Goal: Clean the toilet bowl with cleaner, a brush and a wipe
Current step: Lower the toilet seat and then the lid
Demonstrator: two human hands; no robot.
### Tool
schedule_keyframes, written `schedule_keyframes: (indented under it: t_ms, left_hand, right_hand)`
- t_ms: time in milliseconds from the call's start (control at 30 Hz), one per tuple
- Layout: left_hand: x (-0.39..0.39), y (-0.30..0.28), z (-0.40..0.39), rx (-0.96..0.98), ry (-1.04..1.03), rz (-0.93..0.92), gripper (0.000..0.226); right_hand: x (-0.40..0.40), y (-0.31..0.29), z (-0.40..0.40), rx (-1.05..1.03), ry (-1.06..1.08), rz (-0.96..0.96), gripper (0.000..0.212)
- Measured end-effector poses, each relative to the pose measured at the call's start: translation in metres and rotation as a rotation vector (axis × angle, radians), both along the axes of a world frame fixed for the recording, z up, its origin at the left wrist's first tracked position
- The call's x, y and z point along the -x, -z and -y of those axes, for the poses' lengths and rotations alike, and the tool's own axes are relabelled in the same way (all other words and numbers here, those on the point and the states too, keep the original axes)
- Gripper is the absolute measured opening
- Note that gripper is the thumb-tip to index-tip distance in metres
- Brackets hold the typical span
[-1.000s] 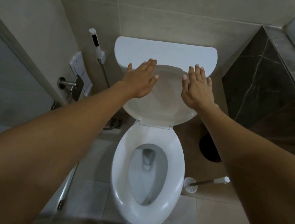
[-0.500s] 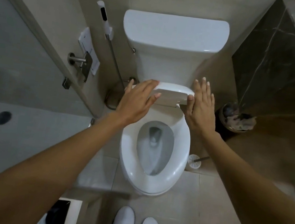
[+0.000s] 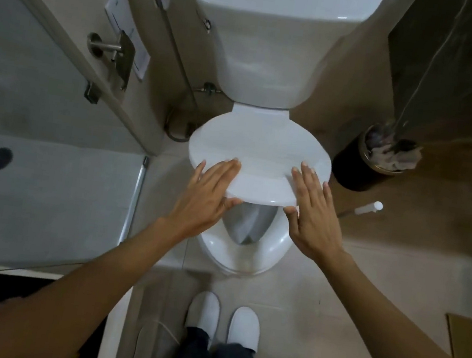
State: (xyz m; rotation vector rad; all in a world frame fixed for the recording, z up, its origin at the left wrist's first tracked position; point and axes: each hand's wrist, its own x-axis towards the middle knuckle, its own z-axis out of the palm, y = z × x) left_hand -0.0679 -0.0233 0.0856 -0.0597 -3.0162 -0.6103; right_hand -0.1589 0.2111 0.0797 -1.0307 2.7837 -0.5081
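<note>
Toilet bowl [image 3: 246,238] at frame centre sits half covered by its white lid [image 3: 259,157], held at the front edge by left hand [image 3: 208,196] and right hand [image 3: 313,214], fingers straight on top, thumbs beneath; no cleaner or wipe shows, so progress is unclear.

White toilet lid [image 3: 260,149], white slippers [image 3: 222,319], dark veined marble panel [image 3: 457,64].
</note>
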Motion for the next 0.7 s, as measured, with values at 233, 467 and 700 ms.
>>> schedule_keyframes:
  t_ms: [233, 467, 700]
  left_hand:
    - [-0.042, 0.063, -0.012, 0.184, 0.115, 0.011, 0.075]
    - [-0.063, 0.115, -0.018, 0.306, 0.175, 0.038, 0.082]
    - [-0.072, 0.159, -0.026, 0.412, 0.234, 0.104, 0.092]
  right_hand:
    - [-0.028, 0.054, -0.027, -0.139, -0.177, -0.012, 0.074]
    - [-0.047, 0.110, -0.042, -0.267, -0.252, -0.061, 0.081]
    - [-0.066, 0.157, -0.050, -0.306, -0.239, -0.083, 0.078]
